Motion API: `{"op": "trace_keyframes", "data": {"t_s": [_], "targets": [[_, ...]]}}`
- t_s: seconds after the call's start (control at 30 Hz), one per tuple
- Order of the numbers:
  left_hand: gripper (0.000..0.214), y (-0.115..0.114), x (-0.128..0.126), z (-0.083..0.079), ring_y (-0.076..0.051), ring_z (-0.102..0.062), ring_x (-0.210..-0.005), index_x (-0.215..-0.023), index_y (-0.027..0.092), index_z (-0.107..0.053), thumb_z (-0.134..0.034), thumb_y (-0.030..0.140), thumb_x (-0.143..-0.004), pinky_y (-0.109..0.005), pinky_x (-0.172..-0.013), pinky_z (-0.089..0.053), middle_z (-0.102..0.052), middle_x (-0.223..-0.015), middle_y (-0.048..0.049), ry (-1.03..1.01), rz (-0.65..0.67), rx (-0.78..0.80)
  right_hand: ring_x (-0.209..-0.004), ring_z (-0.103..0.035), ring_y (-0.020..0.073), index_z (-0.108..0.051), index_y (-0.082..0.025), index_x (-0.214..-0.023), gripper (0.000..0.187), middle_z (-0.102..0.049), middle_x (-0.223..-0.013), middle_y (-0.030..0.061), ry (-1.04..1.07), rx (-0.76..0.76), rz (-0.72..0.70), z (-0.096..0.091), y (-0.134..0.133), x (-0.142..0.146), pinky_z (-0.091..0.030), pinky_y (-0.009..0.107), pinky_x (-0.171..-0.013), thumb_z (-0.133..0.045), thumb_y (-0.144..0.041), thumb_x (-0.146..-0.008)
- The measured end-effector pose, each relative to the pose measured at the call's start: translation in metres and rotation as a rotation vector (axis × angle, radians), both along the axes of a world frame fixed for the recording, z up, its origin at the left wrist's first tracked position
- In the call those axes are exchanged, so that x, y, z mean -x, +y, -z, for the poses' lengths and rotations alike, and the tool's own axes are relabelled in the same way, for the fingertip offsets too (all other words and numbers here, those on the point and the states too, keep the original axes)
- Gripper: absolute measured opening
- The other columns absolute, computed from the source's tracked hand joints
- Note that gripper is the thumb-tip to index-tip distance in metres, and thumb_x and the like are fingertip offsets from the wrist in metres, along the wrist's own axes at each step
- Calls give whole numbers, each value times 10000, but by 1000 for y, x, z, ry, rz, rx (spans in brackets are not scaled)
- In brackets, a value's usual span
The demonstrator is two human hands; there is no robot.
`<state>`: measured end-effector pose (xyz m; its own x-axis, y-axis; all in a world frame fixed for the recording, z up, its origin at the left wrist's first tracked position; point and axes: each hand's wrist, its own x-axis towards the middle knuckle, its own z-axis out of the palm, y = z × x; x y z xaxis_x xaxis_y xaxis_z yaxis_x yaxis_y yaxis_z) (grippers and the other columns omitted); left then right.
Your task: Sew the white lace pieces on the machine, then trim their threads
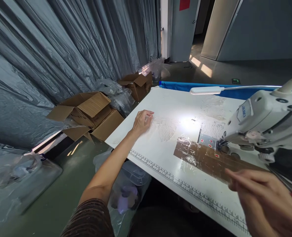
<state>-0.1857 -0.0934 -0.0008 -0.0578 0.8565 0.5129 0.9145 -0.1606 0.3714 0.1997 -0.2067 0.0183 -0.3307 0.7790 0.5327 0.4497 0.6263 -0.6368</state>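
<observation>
My left hand (143, 121) rests on the white tabletop (146, 141), its fingers curled and closed at the left end of a thin whitish lace piece (167, 127). The lace lies flat under the bright lamp spot and is hard to tell from the table. My right hand (262, 194), slightly blurred, hovers over the front right of the table with thumb and index finger pinched together. What the pinch holds, if anything, is too small to make out. Beyond it stands a white sewing machine (264, 115), its presser foot area (222, 144) beside a metal plate with red marks.
Brown tape (197, 154) covers part of the table before the machine. A printed ruler (170, 177) runs along the front edge. More lace (212, 107) lies behind, near a lamp (206, 90). Open cardboard boxes (91, 110) and plastic bags (27, 177) stand on the floor at left.
</observation>
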Motion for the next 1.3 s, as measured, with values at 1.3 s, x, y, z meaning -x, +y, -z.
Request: {"op": "trace_keyframes", "data": {"t_s": [1.3], "targets": [[123, -58, -143, -23, -141, -653, -777, -932, 184, -602, -485, 197, -965, -342, -815, -494, -719, -857, -22, 178, 1012, 90, -1258, -480, 341, -449, -287, -1448, 601, -492, -1377, 142, -272, -116, -66, 32, 25, 12, -528, 483, -920, -640, -343, -881]]}}
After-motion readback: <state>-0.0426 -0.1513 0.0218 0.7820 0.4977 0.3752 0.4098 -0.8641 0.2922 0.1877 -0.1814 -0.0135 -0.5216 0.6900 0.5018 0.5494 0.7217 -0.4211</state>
